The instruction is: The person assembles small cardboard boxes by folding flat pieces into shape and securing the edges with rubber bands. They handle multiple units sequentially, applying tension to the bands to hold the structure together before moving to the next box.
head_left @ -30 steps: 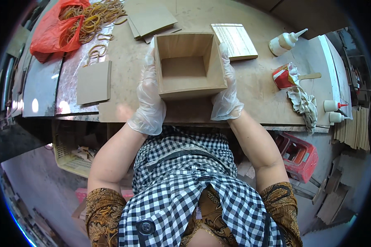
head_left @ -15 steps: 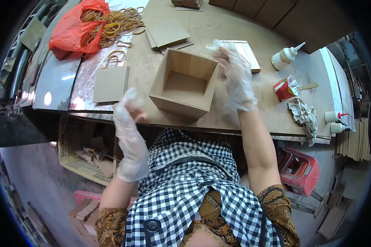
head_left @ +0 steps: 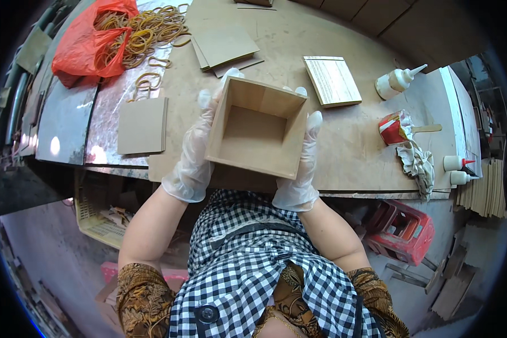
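An open-topped square wooden box [head_left: 252, 135] is held between my two hands above the near edge of the workbench. Its inside faces up and holds nothing. My left hand [head_left: 195, 149], in a clear plastic glove, grips the left wall, its fingers partly hidden behind the box. On the opposite wall my right hand [head_left: 304, 163], gloved the same way, is closed with its thumb along the side. Beyond the box to the right lies a pale wood-grain panel [head_left: 333, 81]. Thin square boards [head_left: 143, 125] are stacked to the left of my left hand.
More thin boards [head_left: 226, 45] lie behind the box. A red plastic bag [head_left: 76, 53] spills rubber bands [head_left: 146, 34] at the far left. On the right are a glue bottle [head_left: 394, 84], a red cup [head_left: 393, 128] with a flat stick, and a crumpled rag [head_left: 417, 162].
Both hands, apart from the box half a second ago, have come in from either side and taken hold of it. The box appears lifted and slightly turned.
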`<action>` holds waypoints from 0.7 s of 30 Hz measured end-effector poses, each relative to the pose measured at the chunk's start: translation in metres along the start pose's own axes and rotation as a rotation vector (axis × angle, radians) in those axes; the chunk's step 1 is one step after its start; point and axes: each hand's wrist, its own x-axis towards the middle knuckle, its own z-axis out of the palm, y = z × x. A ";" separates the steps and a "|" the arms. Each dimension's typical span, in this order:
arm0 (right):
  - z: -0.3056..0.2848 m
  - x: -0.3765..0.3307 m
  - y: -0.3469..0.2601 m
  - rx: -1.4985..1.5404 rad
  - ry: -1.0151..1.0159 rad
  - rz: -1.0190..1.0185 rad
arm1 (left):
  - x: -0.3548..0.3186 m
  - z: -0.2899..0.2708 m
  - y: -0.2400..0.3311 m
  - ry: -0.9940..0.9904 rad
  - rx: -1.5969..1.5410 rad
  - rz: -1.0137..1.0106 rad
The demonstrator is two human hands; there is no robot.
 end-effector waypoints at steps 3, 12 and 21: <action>-0.005 -0.001 0.000 -0.025 0.013 0.035 | 0.000 -0.006 0.000 -0.015 0.061 0.000; 0.000 0.001 -0.004 -0.040 -0.007 0.067 | 0.002 -0.009 -0.003 0.003 0.004 -0.005; -0.012 -0.004 -0.048 -0.678 -0.214 -0.119 | -0.012 -0.036 0.041 -0.060 0.558 0.096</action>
